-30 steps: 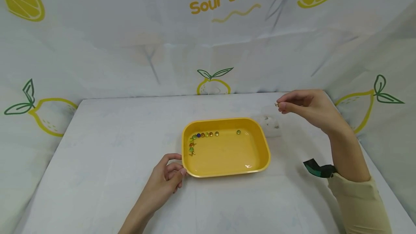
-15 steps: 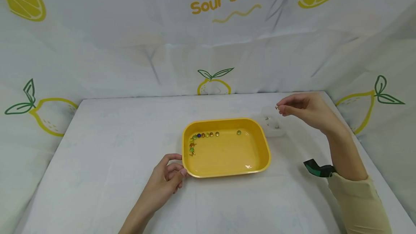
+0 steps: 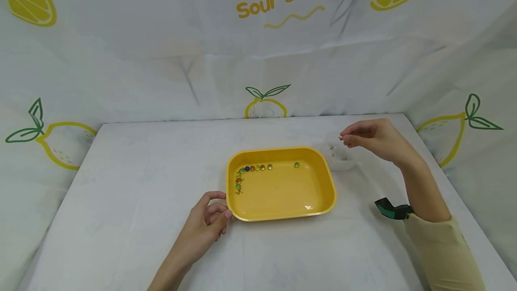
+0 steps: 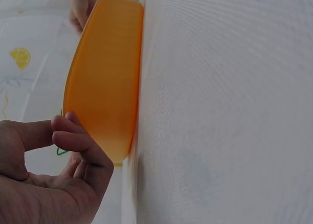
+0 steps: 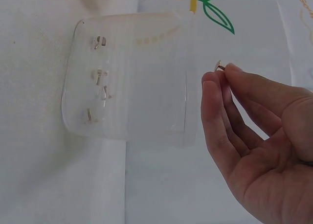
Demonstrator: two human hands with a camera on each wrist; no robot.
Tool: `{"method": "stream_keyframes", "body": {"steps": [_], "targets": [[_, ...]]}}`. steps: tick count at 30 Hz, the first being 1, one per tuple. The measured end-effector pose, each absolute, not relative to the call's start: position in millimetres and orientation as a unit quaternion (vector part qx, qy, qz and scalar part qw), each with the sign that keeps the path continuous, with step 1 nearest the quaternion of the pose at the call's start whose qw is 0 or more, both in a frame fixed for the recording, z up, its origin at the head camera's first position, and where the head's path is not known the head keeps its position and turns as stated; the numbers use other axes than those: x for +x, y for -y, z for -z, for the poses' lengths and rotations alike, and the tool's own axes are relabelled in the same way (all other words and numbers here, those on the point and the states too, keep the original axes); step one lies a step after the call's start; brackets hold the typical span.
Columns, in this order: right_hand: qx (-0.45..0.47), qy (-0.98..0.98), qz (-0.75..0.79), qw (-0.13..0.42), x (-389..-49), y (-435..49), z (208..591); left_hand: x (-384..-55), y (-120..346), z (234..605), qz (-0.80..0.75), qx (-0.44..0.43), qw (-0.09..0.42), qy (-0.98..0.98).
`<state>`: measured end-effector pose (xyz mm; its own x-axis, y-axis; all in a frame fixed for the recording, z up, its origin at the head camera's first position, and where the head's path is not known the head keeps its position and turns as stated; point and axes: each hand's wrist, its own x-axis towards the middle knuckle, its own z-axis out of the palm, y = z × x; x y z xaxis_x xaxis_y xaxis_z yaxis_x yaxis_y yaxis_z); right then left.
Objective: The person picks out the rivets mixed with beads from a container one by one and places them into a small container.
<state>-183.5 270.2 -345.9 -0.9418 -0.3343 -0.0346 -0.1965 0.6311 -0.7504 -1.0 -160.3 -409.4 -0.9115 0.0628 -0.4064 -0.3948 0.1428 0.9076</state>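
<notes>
Your right hand (image 3: pixel 377 142) pinches a pin (image 5: pixel 218 66) above the clear tub (image 5: pixel 156 111).
Your left hand's (image 3: pixel 205 220) bent fingers hold the yellow tray (image 3: pixel 278 196) at eight o'clock.

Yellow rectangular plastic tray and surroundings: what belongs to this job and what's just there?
Likely part of the job:
yellow tray, held by the left hand
tiny gold metal tack-like piece, pinched by the right hand
clear plastic container with small metal pieces
small round coloured balls in the tray

Apparently just there:
white lemon-print cloth backdrop
black and green strip at right wrist
</notes>
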Motion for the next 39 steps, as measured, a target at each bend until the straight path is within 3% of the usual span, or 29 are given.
{"method": "stream_keyframes", "body": {"steps": [39], "targets": [[-0.161,-0.912,0.361,0.112,-187.8,-268.0,357.7,-2.0,159.8,409.7,-0.644,-0.119,0.180,-0.734]]}}
